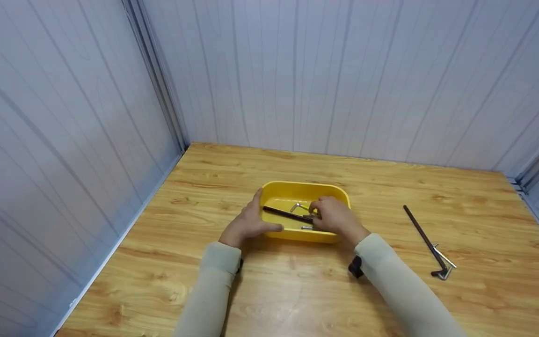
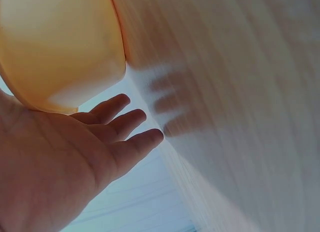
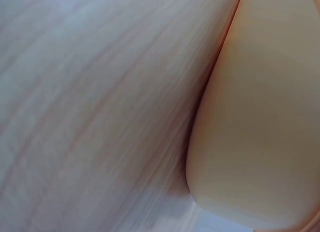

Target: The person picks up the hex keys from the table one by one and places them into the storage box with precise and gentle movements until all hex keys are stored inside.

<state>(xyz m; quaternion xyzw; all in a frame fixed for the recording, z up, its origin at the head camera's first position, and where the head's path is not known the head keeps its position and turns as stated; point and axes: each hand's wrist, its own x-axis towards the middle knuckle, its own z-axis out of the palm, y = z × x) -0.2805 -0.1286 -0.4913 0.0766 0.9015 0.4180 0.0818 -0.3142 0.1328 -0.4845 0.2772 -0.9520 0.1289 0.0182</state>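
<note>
A yellow plastic bin (image 1: 304, 236) sits on the table with a black rod (image 1: 284, 214) and several small silver pieces inside, one of them a bent hex key (image 1: 296, 206). My left hand (image 1: 250, 222) spreads round the bin's left end, its thumb along the front rim. In the left wrist view, three straight fingers (image 2: 131, 126) extend beneath the bin's rim, beside its outer wall. Over the right half of the bin, my right hand (image 1: 337, 216) reaches in with bent fingers among the pieces; I cannot tell whether it pinches one. The right wrist view shows only the bin's outer wall (image 3: 255, 117) and the tabletop.
To the right on the wooden table (image 1: 288, 290) lies a long black hex key (image 1: 421, 233), its bent end toward me. A silver bent piece with a ribbed shaft (image 1: 445, 257) lies against it. Pale panelled walls (image 1: 269, 84) stand behind and at both sides.
</note>
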